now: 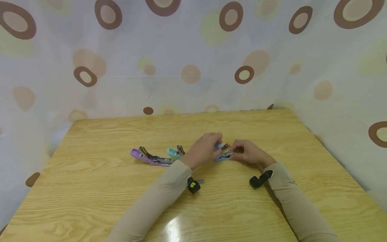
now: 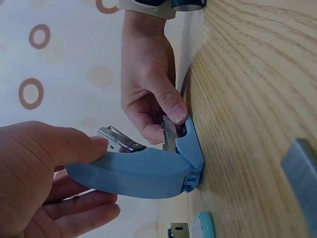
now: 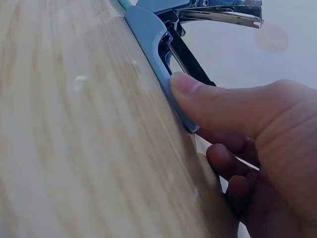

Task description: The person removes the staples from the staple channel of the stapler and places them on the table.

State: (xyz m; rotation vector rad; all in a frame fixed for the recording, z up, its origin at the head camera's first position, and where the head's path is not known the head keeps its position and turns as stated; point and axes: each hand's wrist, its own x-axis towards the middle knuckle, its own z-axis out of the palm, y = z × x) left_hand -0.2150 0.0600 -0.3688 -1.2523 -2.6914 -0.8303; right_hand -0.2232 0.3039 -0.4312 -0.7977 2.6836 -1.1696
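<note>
A light blue stapler (image 1: pixel 221 159) is spread wide on the table, its metal magazine exposed. In the left wrist view, my left hand (image 2: pixel 44 173) pinches the raised blue top cover (image 2: pixel 133 173) between thumb and fingers. My right hand (image 1: pixel 249 153) grips the front end of the lower base, thumb on the near side; the right wrist view shows this thumb against the blue base (image 3: pixel 151 39) close over the wood. Left of the hands, a purple stapler (image 1: pixel 139 155) and a teal stapler (image 1: pixel 173 153) lie opened up, the teal one partly hidden behind my left hand.
A small grey metal strip (image 1: pixel 201 181) lies on the wooden table (image 1: pixel 229 211) beside the left wrist's camera; it appears larger at the left wrist view's right edge. Behind the table hangs a white curtain (image 1: pixel 169 90) with brown rings and dots.
</note>
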